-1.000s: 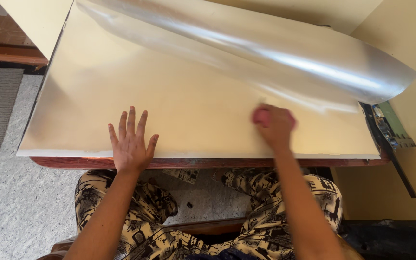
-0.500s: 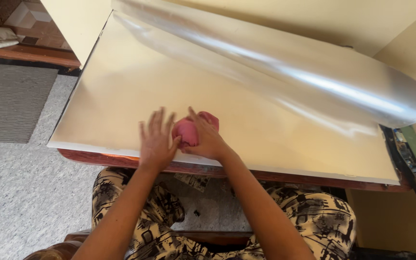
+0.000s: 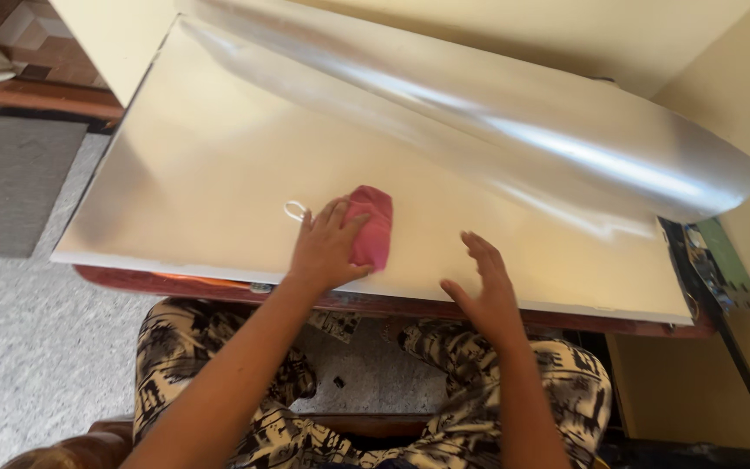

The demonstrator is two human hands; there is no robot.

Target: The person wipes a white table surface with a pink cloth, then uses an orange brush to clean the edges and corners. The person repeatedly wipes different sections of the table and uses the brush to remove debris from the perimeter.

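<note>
A large shiny silver sheet (image 3: 219,165) lies flat on a table, and its far part curls up into a glossy fold (image 3: 566,148). My left hand (image 3: 327,252) presses a folded pink cloth (image 3: 375,221) onto the sheet near the front edge, with the fingers laid over the cloth. A small white loop (image 3: 295,210) sticks out beside the cloth. My right hand (image 3: 483,291) hovers just to the right of it. Its fingers are spread and it holds nothing.
The reddish-brown table edge (image 3: 175,285) shows under the sheet. A dark strip (image 3: 722,330) and a green flat item (image 3: 731,260) sit at the table's right end by a cream wall. Grey carpet (image 3: 19,347) lies to the left. My patterned trousers are below.
The pink cloth passed from my right hand to my left hand and moved left along the sheet. My right hand let go and now hovers empty to the right.
</note>
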